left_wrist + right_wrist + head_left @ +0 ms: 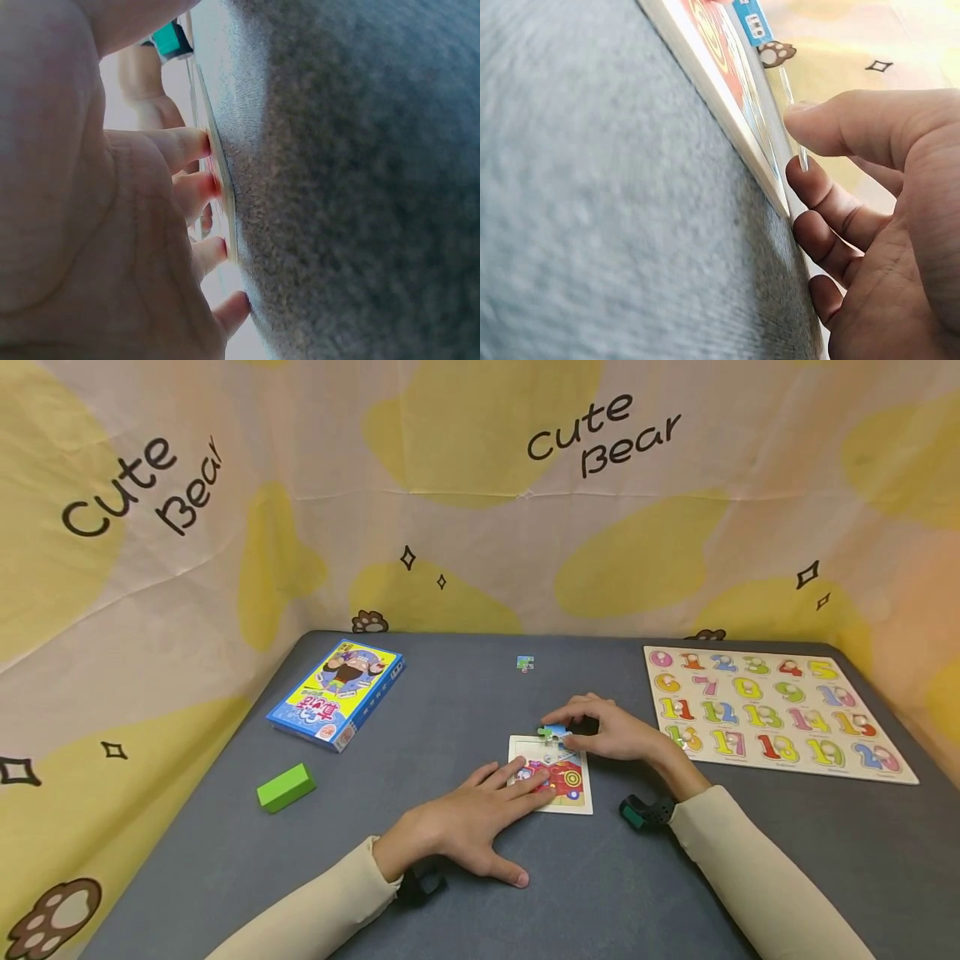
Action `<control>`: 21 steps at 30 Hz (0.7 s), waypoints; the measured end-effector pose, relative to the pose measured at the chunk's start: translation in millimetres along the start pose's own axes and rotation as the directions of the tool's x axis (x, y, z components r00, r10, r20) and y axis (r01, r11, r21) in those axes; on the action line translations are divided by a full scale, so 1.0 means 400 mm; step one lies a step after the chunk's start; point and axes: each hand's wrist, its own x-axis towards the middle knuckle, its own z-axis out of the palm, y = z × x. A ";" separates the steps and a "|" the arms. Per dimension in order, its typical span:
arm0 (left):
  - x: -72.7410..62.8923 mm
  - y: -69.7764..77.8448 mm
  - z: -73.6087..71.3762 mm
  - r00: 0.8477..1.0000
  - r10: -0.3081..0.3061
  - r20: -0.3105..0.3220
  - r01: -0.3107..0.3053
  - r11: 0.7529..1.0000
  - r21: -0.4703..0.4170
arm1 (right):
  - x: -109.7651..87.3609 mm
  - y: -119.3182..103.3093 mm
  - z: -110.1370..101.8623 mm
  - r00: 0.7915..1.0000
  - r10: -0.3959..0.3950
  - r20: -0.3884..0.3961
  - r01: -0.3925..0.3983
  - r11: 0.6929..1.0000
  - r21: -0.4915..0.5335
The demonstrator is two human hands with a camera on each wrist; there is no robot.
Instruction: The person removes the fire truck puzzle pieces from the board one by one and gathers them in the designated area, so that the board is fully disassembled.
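A small wooden puzzle board (pixel 581 806) with a red vehicle picture lies on the grey table. My left hand (pixel 480 818) rests on its left part with the fingers spread and fairly straight; in the left wrist view the fingertips (pixel 196 142) press at the board's edge. Between thumb and forefinger, my right hand (pixel 618 727) pinches a blue and green puzzle piece (pixel 553 732) over the board's top edge. Seen edge-on in the right wrist view, that puzzle piece (pixel 803 157) is thin and raised off the board. Another small puzzle piece (pixel 525 663) lies farther back on the table.
A blue and yellow box (pixel 337 689) sits at the back left, with a green block (pixel 286 787) in front of it. On the right lies a large number board (pixel 780 714), close to my right forearm. A patterned cloth (pixel 480 502) hangs behind the table.
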 end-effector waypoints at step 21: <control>0.001 0.000 0.002 1.000 0.003 0.000 -0.003 1.000 0.013 | 0.037 0.057 -0.030 0.994 0.029 -0.107 -0.029 1.000 0.010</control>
